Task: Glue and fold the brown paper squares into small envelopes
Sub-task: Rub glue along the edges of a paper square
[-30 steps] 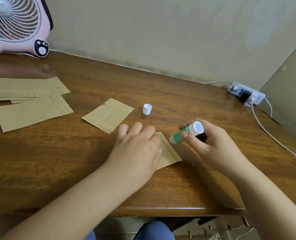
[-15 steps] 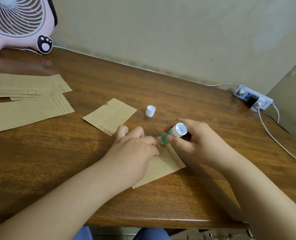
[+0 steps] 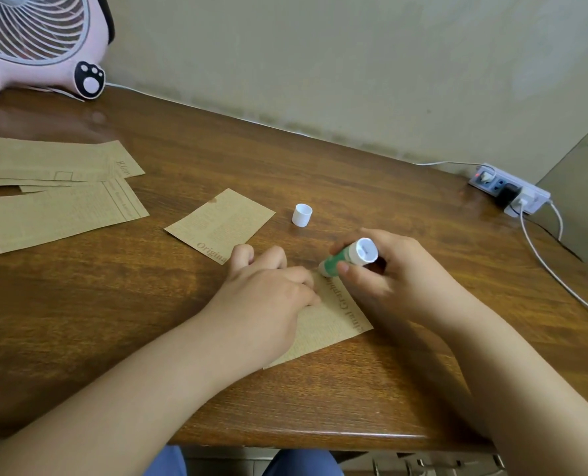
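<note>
Paper (image 3: 334, 324) is feeling thin and floppy, so my left hand (image 3: 268, 293) is pressing it flat, fingers curled, while my right hand (image 3: 385, 269) is gripping the glue stick (image 3: 349, 257) at its 1 o'clock corner.

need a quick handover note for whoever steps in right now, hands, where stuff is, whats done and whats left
Left hand: presses the brown paper square flat near the table's front edge.
Right hand: grips the uncapped green glue stick, tip at the square's far corner.
White cap: standing on the table behind the hands.
Second small square: lies flat, beyond the left hand.
Larger brown sheets: stacked far left.
Done: glue opened, gluing under way on this square.
Left: finish the glue, fold it, then do the other pieces. No finished envelope is visible.
</note>
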